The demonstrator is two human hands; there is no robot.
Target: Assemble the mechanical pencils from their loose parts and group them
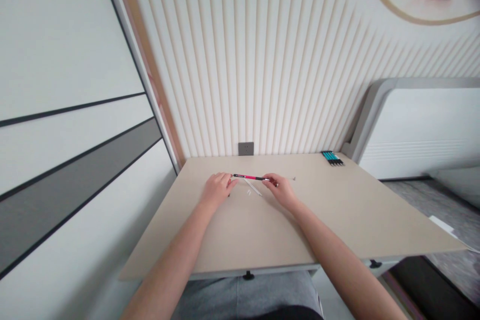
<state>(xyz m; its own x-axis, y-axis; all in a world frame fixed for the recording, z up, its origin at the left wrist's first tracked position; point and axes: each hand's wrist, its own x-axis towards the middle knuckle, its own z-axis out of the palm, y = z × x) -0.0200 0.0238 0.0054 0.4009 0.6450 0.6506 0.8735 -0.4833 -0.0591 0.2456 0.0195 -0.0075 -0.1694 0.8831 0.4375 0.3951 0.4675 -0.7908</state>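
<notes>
A slim black and pink pen is held level just above the desk, stretched between my two hands. My left hand pinches its left end between thumb and fingers. At the other end, my right hand has its fingers closed around the silvery tip. Beneath the pen lies a thin white stick, slanting toward me. Beside it are tiny pale bits, too small to name. A small dark piece shows by my left thumb. Right of my right hand lies another tiny object.
The beige desk stands against a ribbed wall with a grey socket. A row of teal and black pens lies at the back right corner. A white cabinet borders the left; a bed headboard stands at the right.
</notes>
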